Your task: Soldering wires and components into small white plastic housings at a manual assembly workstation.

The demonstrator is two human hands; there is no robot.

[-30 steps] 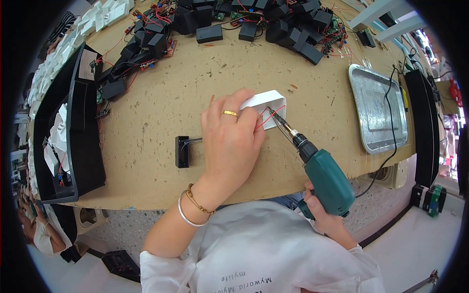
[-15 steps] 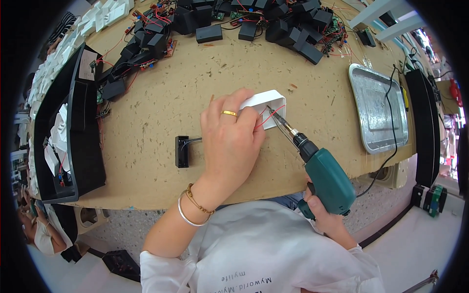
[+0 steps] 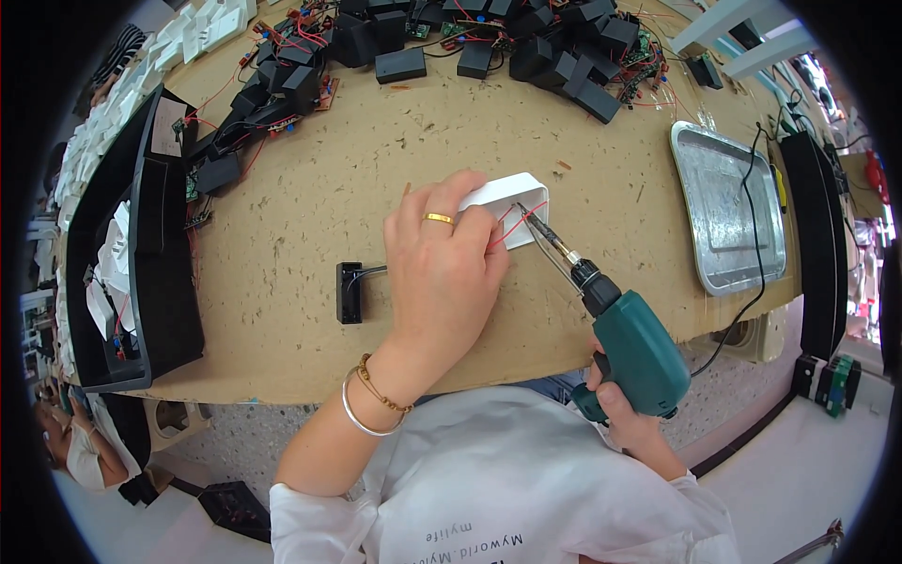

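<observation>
My left hand (image 3: 443, 268) is closed on a white plastic housing (image 3: 517, 186), which is tilted with its open side toward my right. Inside the housing is the thin tip of a green soldering gun (image 3: 643, 352); a thin metal tube runs alongside that tip. My right hand (image 3: 622, 414) is wrapped around the gun's handle. Thin red wire (image 3: 512, 228) crosses the housing's opening near the tip. The exact point of contact is too small to make out. Left of my left hand lies a small open black box (image 3: 349, 293), its dark cable passing under that hand.
Black casings (image 3: 564, 75) with circuit boards and red wires are heaped along the far edge. A black bin (image 3: 169, 273) with white parts stands at left. A metal tray (image 3: 733, 211) lies at right, a black cord (image 3: 754, 244) draped over it toward the gun.
The soldering gun's body has shifted slightly right and down, while its tip stays inside the housing. My left hand and the housing are almost still.
</observation>
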